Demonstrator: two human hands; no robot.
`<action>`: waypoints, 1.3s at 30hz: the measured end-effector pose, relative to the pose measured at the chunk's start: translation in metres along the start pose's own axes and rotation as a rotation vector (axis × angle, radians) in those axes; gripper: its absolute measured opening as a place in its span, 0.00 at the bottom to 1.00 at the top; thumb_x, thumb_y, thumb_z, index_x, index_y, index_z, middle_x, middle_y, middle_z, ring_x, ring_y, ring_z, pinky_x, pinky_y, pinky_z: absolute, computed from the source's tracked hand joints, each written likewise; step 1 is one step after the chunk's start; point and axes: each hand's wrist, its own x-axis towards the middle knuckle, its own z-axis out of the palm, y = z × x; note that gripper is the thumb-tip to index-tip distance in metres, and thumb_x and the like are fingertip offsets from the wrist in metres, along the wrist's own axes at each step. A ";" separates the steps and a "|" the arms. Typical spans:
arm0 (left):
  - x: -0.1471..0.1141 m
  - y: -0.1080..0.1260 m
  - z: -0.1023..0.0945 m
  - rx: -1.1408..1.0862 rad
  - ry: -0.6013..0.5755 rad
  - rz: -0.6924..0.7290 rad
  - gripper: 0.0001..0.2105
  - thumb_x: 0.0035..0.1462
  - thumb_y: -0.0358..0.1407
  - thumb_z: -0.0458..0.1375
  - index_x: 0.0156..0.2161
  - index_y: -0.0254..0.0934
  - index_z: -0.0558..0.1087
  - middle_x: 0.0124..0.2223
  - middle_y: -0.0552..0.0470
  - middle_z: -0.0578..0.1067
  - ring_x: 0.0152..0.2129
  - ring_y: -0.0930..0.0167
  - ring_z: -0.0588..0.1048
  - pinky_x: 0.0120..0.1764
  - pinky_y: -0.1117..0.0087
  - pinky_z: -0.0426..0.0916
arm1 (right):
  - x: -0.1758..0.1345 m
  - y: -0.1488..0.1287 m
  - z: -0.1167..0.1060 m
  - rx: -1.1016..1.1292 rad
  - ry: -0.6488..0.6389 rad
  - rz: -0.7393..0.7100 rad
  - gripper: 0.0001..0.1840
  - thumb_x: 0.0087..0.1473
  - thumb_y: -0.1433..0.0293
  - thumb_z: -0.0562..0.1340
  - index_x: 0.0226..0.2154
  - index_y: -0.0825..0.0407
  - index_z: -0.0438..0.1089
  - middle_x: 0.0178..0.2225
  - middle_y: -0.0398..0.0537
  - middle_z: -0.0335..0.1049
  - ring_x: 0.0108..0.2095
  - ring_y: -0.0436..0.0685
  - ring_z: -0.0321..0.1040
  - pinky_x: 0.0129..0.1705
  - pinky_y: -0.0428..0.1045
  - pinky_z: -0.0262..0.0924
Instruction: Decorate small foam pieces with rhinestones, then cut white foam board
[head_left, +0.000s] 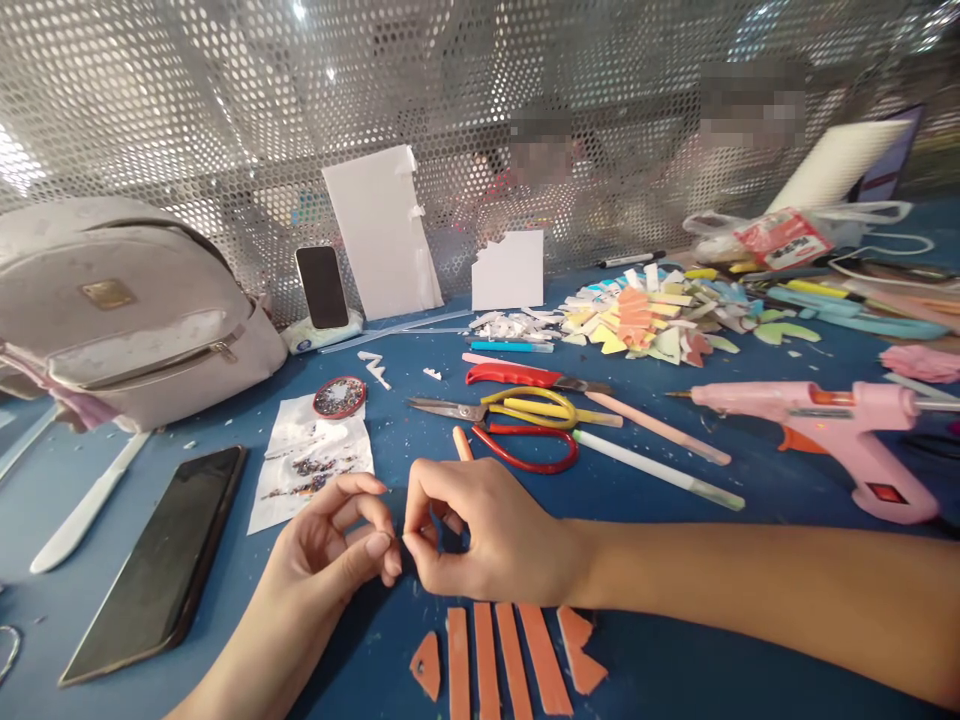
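Observation:
My left hand (341, 545) is pinched closed, thumb against fingers, just above the blue table. Fingertip to fingertip with it is my right hand (487, 530), curled with thumb and index finger pressed together. Whatever they hold, if anything, is too small to make out. Below my hands lie several orange strips (486, 660) side by side, with a rounded orange piece (426, 667) with a small hole on the left and a notched orange piece (581, 650) on the right. A white paper (277, 470) with small dark beads or bits lies behind my left hand, a round red-rimmed container (340, 397) on it.
Scissors (517, 425), a red-handled knife (517, 374) and pens (660, 470) lie beyond my hands. At right is a pink glue gun (817, 420); at left, a phone (157, 560) and a backpack (127, 310). Colourful scraps (652, 315) pile up before a perforated metal screen (450, 90).

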 end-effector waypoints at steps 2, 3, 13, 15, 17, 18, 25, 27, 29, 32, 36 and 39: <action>-0.001 0.000 0.000 -0.001 0.002 0.004 0.13 0.56 0.36 0.69 0.44 0.42 0.72 0.31 0.59 0.72 0.25 0.78 0.71 0.32 0.78 0.68 | 0.000 0.000 0.000 0.000 0.002 -0.002 0.07 0.48 0.77 0.61 0.28 0.51 0.62 0.24 0.34 0.65 0.21 0.44 0.57 0.27 0.41 0.53; -0.001 0.000 0.000 -0.002 0.008 0.005 0.13 0.56 0.36 0.69 0.44 0.41 0.72 0.31 0.59 0.72 0.25 0.78 0.71 0.32 0.78 0.68 | 0.000 -0.001 0.000 0.000 0.003 -0.002 0.07 0.48 0.77 0.61 0.28 0.51 0.62 0.24 0.34 0.65 0.21 0.44 0.58 0.27 0.41 0.53; 0.001 0.000 0.000 -0.002 0.010 0.009 0.13 0.56 0.36 0.68 0.43 0.41 0.72 0.31 0.59 0.72 0.25 0.78 0.72 0.33 0.78 0.69 | 0.000 0.000 0.001 -0.007 0.006 0.005 0.06 0.47 0.77 0.61 0.28 0.51 0.63 0.24 0.34 0.66 0.22 0.44 0.58 0.27 0.41 0.53; 0.000 0.000 0.001 0.002 0.004 0.011 0.13 0.56 0.36 0.69 0.43 0.41 0.72 0.31 0.59 0.72 0.25 0.78 0.72 0.32 0.78 0.69 | 0.000 0.000 0.001 -0.007 0.011 0.005 0.06 0.47 0.76 0.61 0.28 0.51 0.63 0.23 0.35 0.66 0.22 0.44 0.58 0.27 0.41 0.53; 0.000 0.000 0.003 -0.004 0.018 0.016 0.13 0.54 0.37 0.69 0.43 0.40 0.72 0.31 0.59 0.73 0.24 0.78 0.73 0.32 0.78 0.70 | 0.000 -0.001 0.000 -0.005 0.012 0.004 0.06 0.48 0.76 0.61 0.28 0.51 0.63 0.23 0.35 0.66 0.22 0.44 0.58 0.26 0.41 0.53; 0.000 0.000 0.004 -0.013 0.032 0.018 0.14 0.53 0.36 0.70 0.43 0.40 0.72 0.30 0.59 0.73 0.24 0.78 0.73 0.31 0.78 0.70 | 0.000 -0.001 0.000 -0.006 0.011 0.004 0.06 0.48 0.76 0.61 0.28 0.51 0.63 0.23 0.35 0.66 0.22 0.44 0.58 0.26 0.41 0.53; -0.001 -0.004 0.011 -0.023 0.145 0.090 0.18 0.47 0.36 0.74 0.40 0.38 0.72 0.28 0.59 0.75 0.21 0.78 0.74 0.28 0.80 0.70 | -0.001 0.001 0.002 -0.023 0.022 -0.004 0.08 0.46 0.77 0.62 0.28 0.51 0.62 0.23 0.33 0.66 0.22 0.44 0.59 0.26 0.41 0.52; -0.001 -0.005 0.011 0.005 0.177 0.124 0.17 0.48 0.36 0.73 0.41 0.39 0.72 0.27 0.59 0.75 0.21 0.78 0.75 0.28 0.80 0.70 | -0.001 0.001 0.002 -0.024 0.024 -0.011 0.08 0.46 0.77 0.62 0.28 0.51 0.62 0.23 0.33 0.66 0.22 0.44 0.59 0.27 0.41 0.52; -0.002 -0.006 0.010 0.044 0.190 0.169 0.16 0.50 0.35 0.72 0.42 0.40 0.72 0.27 0.59 0.75 0.22 0.78 0.76 0.29 0.79 0.71 | -0.001 0.002 0.002 -0.024 0.027 -0.019 0.09 0.45 0.78 0.62 0.27 0.51 0.62 0.23 0.33 0.65 0.22 0.44 0.58 0.28 0.41 0.53; -0.003 -0.008 0.008 0.108 0.145 0.224 0.15 0.52 0.32 0.70 0.42 0.40 0.72 0.28 0.58 0.76 0.23 0.75 0.78 0.30 0.77 0.73 | -0.001 0.002 0.002 -0.018 0.026 -0.028 0.09 0.45 0.78 0.63 0.27 0.51 0.62 0.23 0.33 0.65 0.22 0.44 0.58 0.27 0.41 0.52; -0.007 -0.009 0.003 0.151 0.173 0.278 0.13 0.52 0.31 0.70 0.42 0.40 0.72 0.29 0.57 0.77 0.24 0.74 0.79 0.32 0.75 0.75 | -0.002 0.002 0.001 0.022 -0.004 -0.023 0.09 0.46 0.78 0.63 0.28 0.51 0.63 0.24 0.34 0.65 0.23 0.43 0.58 0.27 0.41 0.52; -0.010 -0.008 -0.002 0.265 0.180 0.329 0.12 0.54 0.30 0.68 0.42 0.40 0.73 0.30 0.56 0.79 0.26 0.73 0.79 0.33 0.76 0.76 | -0.002 0.001 0.001 0.053 -0.029 -0.030 0.09 0.47 0.78 0.63 0.28 0.51 0.63 0.24 0.34 0.65 0.24 0.44 0.58 0.28 0.41 0.53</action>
